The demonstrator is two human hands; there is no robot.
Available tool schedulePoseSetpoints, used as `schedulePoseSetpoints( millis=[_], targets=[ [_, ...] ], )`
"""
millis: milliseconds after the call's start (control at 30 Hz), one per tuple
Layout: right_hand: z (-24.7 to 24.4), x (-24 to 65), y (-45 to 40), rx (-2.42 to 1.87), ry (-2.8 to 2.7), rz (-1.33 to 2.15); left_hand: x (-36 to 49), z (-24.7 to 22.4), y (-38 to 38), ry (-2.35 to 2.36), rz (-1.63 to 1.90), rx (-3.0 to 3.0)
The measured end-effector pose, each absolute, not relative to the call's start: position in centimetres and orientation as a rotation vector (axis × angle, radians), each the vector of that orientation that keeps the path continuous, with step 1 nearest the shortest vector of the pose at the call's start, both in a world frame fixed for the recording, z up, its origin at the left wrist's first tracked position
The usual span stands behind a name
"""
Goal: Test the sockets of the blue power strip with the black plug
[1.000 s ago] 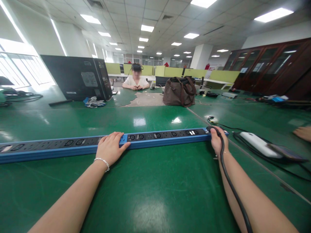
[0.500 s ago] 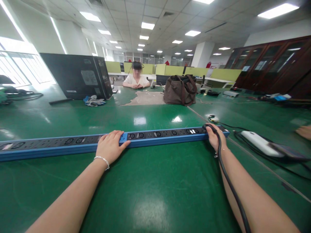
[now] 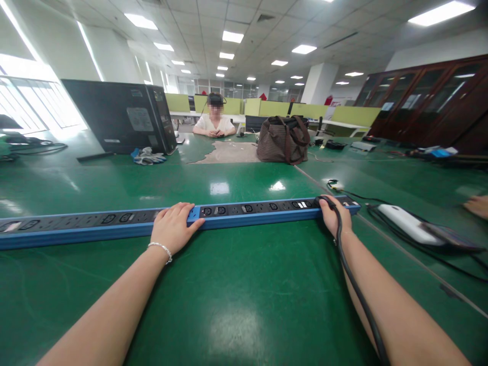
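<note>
A long blue power strip [image 3: 259, 214] with black sockets lies across the green table [image 3: 236, 284]. My left hand [image 3: 173, 226] rests on its middle, thumb spread from the fingers, beside a blue socket section. Near the strip's right end, my right hand [image 3: 335, 216] is closed round the black plug [image 3: 318, 202] of a thick black cable [image 3: 356, 290]. The plug is at the sockets; how far it sits in one is hidden by my fingers. The cable runs down over my right forearm.
Behind the strip stand a black computer case [image 3: 122, 119], grey-blue gloves [image 3: 148, 156] and a brown bag [image 3: 282, 140]. A seated person [image 3: 214, 122] is across the table. At right lie a white device [image 3: 409, 223] with cables and another person's hand [image 3: 476, 206].
My right hand and the plug have shifted slightly left along the strip. My left hand stays in place on the strip.
</note>
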State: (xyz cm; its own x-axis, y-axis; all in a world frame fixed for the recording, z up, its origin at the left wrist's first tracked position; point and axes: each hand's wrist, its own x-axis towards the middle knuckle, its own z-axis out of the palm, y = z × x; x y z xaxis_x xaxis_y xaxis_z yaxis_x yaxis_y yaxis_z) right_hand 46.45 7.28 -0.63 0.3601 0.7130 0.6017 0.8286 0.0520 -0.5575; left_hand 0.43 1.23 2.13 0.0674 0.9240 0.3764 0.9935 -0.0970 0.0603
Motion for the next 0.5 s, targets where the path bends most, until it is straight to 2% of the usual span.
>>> schedulePoseSetpoints(
  millis=[500],
  targets=[
    [-0.83,46.63,6.32,-1.902,-1.419,-0.269,0.29,1.93,1.35,-1.936,-0.479,-2.127]
  ],
)
